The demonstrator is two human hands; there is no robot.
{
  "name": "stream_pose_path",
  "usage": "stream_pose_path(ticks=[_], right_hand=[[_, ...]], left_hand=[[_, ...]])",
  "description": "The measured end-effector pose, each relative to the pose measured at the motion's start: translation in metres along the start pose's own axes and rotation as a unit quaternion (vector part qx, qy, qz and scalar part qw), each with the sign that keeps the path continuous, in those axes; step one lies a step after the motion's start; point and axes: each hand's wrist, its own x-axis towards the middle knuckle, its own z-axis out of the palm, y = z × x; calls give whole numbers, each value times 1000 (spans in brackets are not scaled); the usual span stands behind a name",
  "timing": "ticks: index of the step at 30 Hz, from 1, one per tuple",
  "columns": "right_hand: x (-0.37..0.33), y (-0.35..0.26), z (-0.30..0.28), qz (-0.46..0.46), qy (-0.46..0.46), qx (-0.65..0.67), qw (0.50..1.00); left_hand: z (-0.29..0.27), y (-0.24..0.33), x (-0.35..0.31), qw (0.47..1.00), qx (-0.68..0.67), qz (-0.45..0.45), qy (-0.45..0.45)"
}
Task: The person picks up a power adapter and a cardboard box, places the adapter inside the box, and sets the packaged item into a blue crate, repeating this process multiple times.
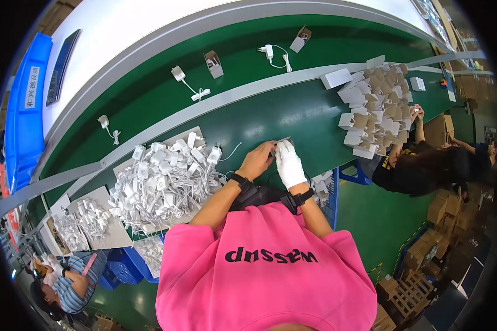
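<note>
Hands together over green table, fingers pinching something small, perhaps card.

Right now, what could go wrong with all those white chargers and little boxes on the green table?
The heap of chargers has cables tangled together, so pulling one out might drag others off the green table. The stack of small boxes sits piled high and could topple if bumped. Both hands, the left hand and the gloved right hand, crowd one small item, which might slip.

White chargers on green belt, stacked small boxes, blue bin
</note>
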Motion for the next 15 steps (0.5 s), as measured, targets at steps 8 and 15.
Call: stream_pose_path(ticks=[8,15], right_hand=[[-26,7,5,-8,-31,-96,995],[4,14,-23,-59,-32,-37,997]], left_hand=[[5,4,8,998,12,-12,-54],[-1,-9,24,996,-2,-84,-18]])
